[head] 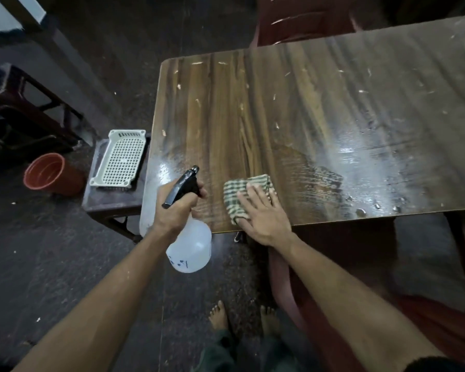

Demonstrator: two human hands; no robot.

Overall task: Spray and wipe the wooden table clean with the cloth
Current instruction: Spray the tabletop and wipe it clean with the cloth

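Note:
The wooden table [293, 108] fills the upper right, its near part wet and shiny, with pale scratches further back. A green-and-white checked cloth [239, 187] lies folded near the table's front edge. My right hand [263, 213] presses flat on the cloth, fingers spread. My left hand [179, 208] grips the neck of a white spray bottle [189, 248] with a black trigger head, held at the table's near-left corner, nozzle pointing over the tabletop.
A low dark stool [110, 200] left of the table carries a white perforated basket [120, 158]. An orange pot [47, 171] lies on the floor beyond it. Red plastic chairs stand at the far side [301, 20] and under my right arm [301, 304]. My bare feet are below.

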